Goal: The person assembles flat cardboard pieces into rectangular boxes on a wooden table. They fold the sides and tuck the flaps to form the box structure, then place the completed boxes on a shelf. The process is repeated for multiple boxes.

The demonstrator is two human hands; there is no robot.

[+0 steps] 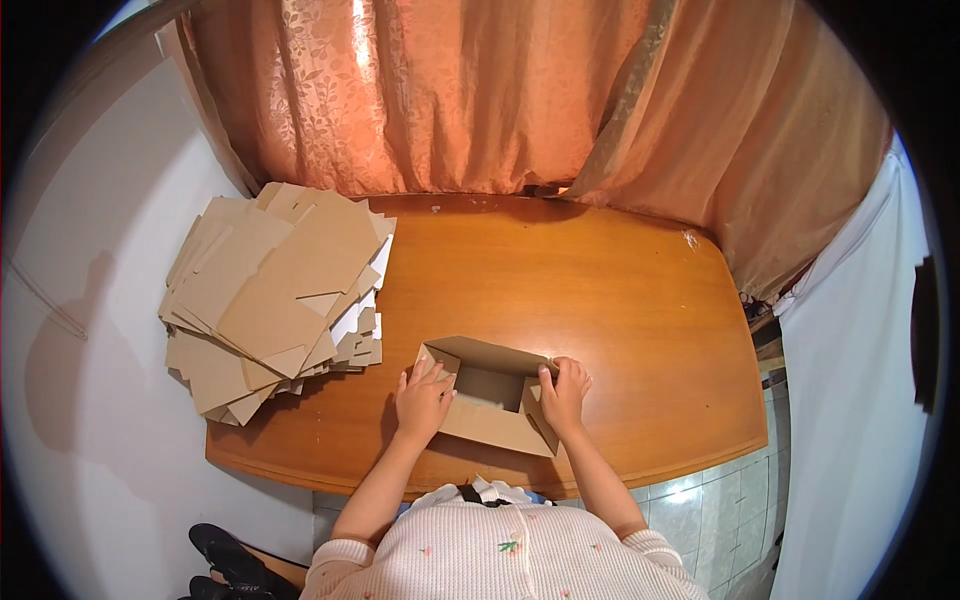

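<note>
**Folding a cardboard box into shape at a wooden table**

I am pressing my left hand (pixel 422 400) against the left end of a small brown cardboard box (pixel 490 398), fingers spread flat over its corner flap. My right hand (pixel 565 392) is curling over the right end, fingers closed on the upright end wall and gripping it. Both hands are clamped on the same box, one at each end.

The box is sitting on the near part of the table (pixel 600 290), just in front of my body. Its four walls are standing and the top is open toward me. Inside I am seeing only the bare cardboard floor; nothing is lying in it. The box looks nearly formed, with the end flaps apparently the last part being tucked in, though I cannot tell whether they are locked yet.

Further left, a loose stack of flat cardboard blanks (pixel 275 300) is overhanging the table's left edge, so by my judgement many remain unfolded. No other finished box is showing on the table.

Peach-coloured curtains (pixel 500 90) are hanging behind the table.
</note>
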